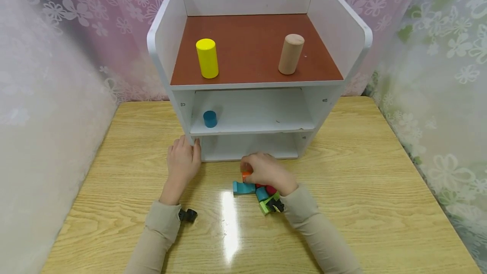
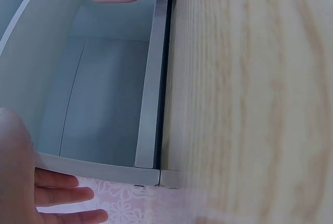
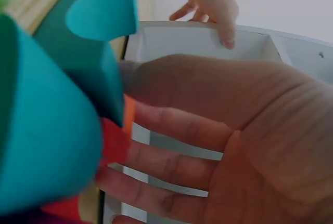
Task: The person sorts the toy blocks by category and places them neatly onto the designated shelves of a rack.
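Note:
My left hand [image 1: 183, 160] holds the lower left side panel [image 2: 99, 170] of a white shelf unit, thumb on the inner face and fingers along the outside. In front of the bottom shelf [image 1: 224, 149], my right hand [image 1: 268, 170] pinches an orange block [image 1: 246, 176] between thumb and fingers; much of the block is hidden. Close against it on the table lie a blue block with a curved cut-out [image 1: 242, 188], a blue cylinder [image 1: 261, 193], red pieces [image 1: 271, 190] and a light green block [image 1: 265, 208], partly behind the right wrist.
A yellow cylinder [image 1: 208, 59] and a plain wooden cylinder [image 1: 291, 54] stand on the brown top shelf [image 1: 247, 45]. A short blue cylinder [image 1: 210, 119] sits on the middle shelf [image 1: 258, 113]. Flowered curtains [image 1: 452, 75] surround the wooden table [image 1: 361, 172].

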The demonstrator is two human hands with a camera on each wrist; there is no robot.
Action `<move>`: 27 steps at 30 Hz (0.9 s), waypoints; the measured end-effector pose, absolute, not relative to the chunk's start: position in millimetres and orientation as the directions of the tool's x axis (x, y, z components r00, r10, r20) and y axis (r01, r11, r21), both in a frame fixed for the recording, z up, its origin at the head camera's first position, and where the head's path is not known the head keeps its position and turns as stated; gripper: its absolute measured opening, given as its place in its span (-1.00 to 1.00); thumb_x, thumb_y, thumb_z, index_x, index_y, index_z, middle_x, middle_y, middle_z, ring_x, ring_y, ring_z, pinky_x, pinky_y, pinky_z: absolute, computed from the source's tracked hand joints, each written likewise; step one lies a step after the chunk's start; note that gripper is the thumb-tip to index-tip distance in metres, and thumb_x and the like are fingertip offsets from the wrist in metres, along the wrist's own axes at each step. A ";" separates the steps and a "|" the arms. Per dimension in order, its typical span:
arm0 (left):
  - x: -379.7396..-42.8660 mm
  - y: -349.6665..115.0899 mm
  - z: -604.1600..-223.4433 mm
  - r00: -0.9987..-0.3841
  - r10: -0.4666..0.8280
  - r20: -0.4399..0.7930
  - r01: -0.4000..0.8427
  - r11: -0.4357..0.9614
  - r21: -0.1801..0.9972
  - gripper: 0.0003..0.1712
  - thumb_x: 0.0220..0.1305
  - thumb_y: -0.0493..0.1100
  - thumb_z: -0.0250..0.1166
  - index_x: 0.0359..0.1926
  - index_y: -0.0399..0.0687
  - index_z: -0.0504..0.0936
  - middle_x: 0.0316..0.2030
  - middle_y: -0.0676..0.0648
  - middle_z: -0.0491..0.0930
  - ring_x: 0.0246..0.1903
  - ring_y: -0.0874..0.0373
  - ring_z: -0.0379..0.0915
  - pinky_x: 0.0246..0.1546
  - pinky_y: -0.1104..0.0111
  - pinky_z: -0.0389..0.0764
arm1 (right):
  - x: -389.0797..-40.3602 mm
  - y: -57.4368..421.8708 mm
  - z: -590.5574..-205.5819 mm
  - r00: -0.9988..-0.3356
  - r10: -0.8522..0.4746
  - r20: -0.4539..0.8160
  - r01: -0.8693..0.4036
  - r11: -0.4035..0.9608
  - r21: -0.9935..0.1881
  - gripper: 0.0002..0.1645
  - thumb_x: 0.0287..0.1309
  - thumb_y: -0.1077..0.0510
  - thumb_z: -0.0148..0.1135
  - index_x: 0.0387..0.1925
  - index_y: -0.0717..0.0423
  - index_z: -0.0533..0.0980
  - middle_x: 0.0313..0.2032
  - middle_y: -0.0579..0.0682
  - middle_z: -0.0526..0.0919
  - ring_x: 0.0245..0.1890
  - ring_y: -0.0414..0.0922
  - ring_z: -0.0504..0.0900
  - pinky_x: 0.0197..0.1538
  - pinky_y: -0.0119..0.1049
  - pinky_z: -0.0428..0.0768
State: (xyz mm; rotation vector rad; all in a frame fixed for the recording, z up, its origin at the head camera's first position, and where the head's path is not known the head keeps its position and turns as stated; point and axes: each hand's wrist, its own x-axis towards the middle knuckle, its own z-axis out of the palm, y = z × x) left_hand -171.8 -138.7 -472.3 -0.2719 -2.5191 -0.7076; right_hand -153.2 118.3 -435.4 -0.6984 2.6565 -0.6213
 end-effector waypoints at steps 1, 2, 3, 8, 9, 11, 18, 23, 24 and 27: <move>-171.8 -138.7 -472.5 -0.851 0.054 0.523 0.318 0.845 0.429 -0.68 0.48 -0.09 -0.02 -0.07 -0.25 0.52 -0.30 -0.24 0.60 -0.39 -0.19 0.50 -0.43 0.06 0.41 | -153.1 117.6 -436.8 -0.828 -0.524 -0.198 -0.386 0.790 -0.477 -0.75 0.02 0.14 0.47 -0.21 -0.02 0.64 -0.29 -0.17 0.63 -0.33 -0.18 0.52 -0.18 -0.19 0.52; -171.7 -138.6 -472.5 -0.850 0.055 0.523 0.318 0.846 0.429 -0.69 0.48 -0.09 -0.02 -0.08 -0.24 0.52 -0.30 -0.24 0.60 -0.40 -0.18 0.49 -0.44 0.06 0.41 | -153.1 117.1 -438.2 -0.827 -0.525 -0.201 -0.386 0.790 -0.476 -0.75 0.02 0.16 0.47 -0.22 -0.02 0.63 -0.29 -0.17 0.63 -0.33 -0.18 0.51 -0.18 -0.19 0.52; -171.7 -138.6 -472.6 -0.851 0.055 0.522 0.318 0.846 0.428 -0.68 0.48 -0.08 -0.02 -0.08 -0.24 0.52 -0.31 -0.24 0.60 -0.40 -0.18 0.49 -0.44 0.06 0.41 | -153.0 116.5 -439.4 -0.827 -0.524 -0.203 -0.386 0.792 -0.473 -0.76 0.02 0.17 0.46 -0.22 -0.02 0.63 -0.29 -0.17 0.62 -0.34 -0.17 0.51 -0.19 -0.19 0.52; -171.9 -138.2 -473.0 -0.855 0.056 0.516 0.316 0.845 0.431 -0.69 0.49 -0.08 -0.02 -0.08 -0.24 0.52 -0.30 -0.24 0.60 -0.41 -0.17 0.48 -0.45 0.07 0.39 | -152.6 114.4 -442.3 -0.829 -0.519 -0.208 -0.385 0.799 -0.461 -0.78 0.01 0.20 0.45 -0.26 -0.01 0.62 -0.32 -0.15 0.60 -0.36 -0.15 0.48 -0.22 -0.19 0.50; -172.0 -138.2 -473.2 -0.855 0.056 0.515 0.315 0.846 0.431 -0.69 0.49 -0.08 -0.02 -0.08 -0.24 0.52 -0.29 -0.24 0.60 -0.40 -0.18 0.48 -0.45 0.07 0.40 | -152.3 114.1 -442.1 -0.830 -0.518 -0.207 -0.385 0.801 -0.459 -0.79 0.01 0.20 0.45 -0.26 -0.01 0.62 -0.32 -0.15 0.60 -0.37 -0.15 0.48 -0.23 -0.20 0.50; -172.1 -138.3 -473.7 -0.856 0.055 0.514 0.314 0.845 0.432 -0.69 0.49 -0.09 -0.02 -0.09 -0.24 0.52 -0.29 -0.25 0.61 -0.40 -0.18 0.49 -0.45 0.07 0.39 | -152.2 113.8 -442.2 -0.831 -0.517 -0.204 -0.386 0.801 -0.458 -0.79 0.00 0.20 0.45 -0.27 -0.01 0.62 -0.33 -0.15 0.60 -0.37 -0.15 0.48 -0.24 -0.20 0.50; -172.6 -138.3 -474.3 -0.859 0.052 0.509 0.311 0.842 0.440 -0.69 0.49 -0.08 -0.03 -0.08 -0.24 0.52 -0.25 -0.25 0.62 -0.38 -0.20 0.50 -0.43 0.07 0.39 | -154.2 114.0 -441.4 -0.836 -0.516 -0.185 -0.396 0.801 -0.448 -0.79 0.01 0.15 0.47 -0.29 -0.02 0.61 -0.35 -0.17 0.59 -0.37 -0.16 0.47 -0.23 -0.17 0.48; -172.5 -138.6 -474.3 -0.864 0.045 0.502 0.302 0.843 0.445 -0.68 0.49 -0.08 -0.02 -0.08 -0.23 0.52 -0.24 -0.25 0.62 -0.37 -0.20 0.50 -0.41 0.05 0.40 | -153.7 116.2 -434.9 -0.838 -0.526 -0.147 -0.410 0.784 -0.467 -0.78 -0.03 0.11 0.49 -0.32 -0.04 0.60 -0.41 -0.19 0.55 -0.41 -0.16 0.46 -0.30 -0.20 0.44; -172.5 -138.6 -474.2 -0.863 0.044 0.502 0.301 0.845 0.442 -0.69 0.49 -0.08 -0.03 -0.09 -0.23 0.52 -0.25 -0.25 0.62 -0.37 -0.20 0.50 -0.41 0.05 0.40 | -153.3 116.9 -432.8 -0.838 -0.528 -0.139 -0.412 0.779 -0.473 -0.77 -0.04 0.11 0.50 -0.32 -0.03 0.60 -0.41 -0.19 0.56 -0.42 -0.16 0.46 -0.32 -0.21 0.44; -172.4 -138.1 -474.0 -0.860 0.046 0.508 0.303 0.848 0.436 -0.69 0.48 -0.08 -0.02 -0.10 -0.22 0.52 -0.25 -0.25 0.62 -0.36 -0.20 0.51 -0.41 0.04 0.41 | -151.7 119.3 -426.4 -0.844 -0.524 -0.118 -0.409 0.770 -0.490 -0.74 -0.06 0.11 0.52 -0.28 -0.02 0.63 -0.39 -0.19 0.58 -0.42 -0.16 0.47 -0.33 -0.22 0.45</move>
